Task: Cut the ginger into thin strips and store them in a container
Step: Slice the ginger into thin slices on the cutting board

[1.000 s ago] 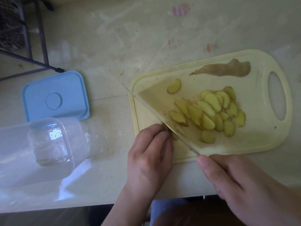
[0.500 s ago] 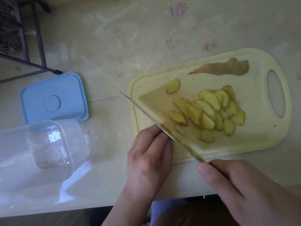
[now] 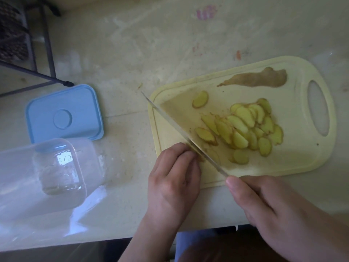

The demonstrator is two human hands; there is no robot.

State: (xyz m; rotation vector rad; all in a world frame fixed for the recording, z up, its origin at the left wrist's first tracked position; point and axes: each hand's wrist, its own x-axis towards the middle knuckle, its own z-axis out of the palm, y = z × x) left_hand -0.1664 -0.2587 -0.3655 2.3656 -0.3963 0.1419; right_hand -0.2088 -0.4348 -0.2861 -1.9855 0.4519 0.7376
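Head view, left to right. At the near left a clear container (image 3: 47,167) lies tipped on its side on the counter (image 3: 132,44), nothing in it that I can make out. Just beyond it the blue lid (image 3: 64,113) lies flat.

My left hand (image 3: 173,178) sits at the near left corner of the cutting board (image 3: 302,157), fingers curled down over the last stub of ginger (image 3: 198,155), pinning it; only a sliver of it shows beside my knuckles. The knife (image 3: 181,133) runs diagonally from far left to near right, its blade flush against those knuckles and down on the stub. My right hand (image 3: 273,210), at the near right, is wrapped around the handle, forefinger stretched toward the blade; the handle itself is hidden under my fingers.

To the right of the blade, ginger slices (image 3: 243,129) lie fanned mid-board, with one stray slice (image 3: 200,99) apart on the far side. A brown strip of peel (image 3: 260,80) lies near the far edge.

I judge I'm finishing the slicing stage; strips aren't cut yet. Next calls for stacking the slices and cutting lengthwise, fingertips tucked back, then righting the container.
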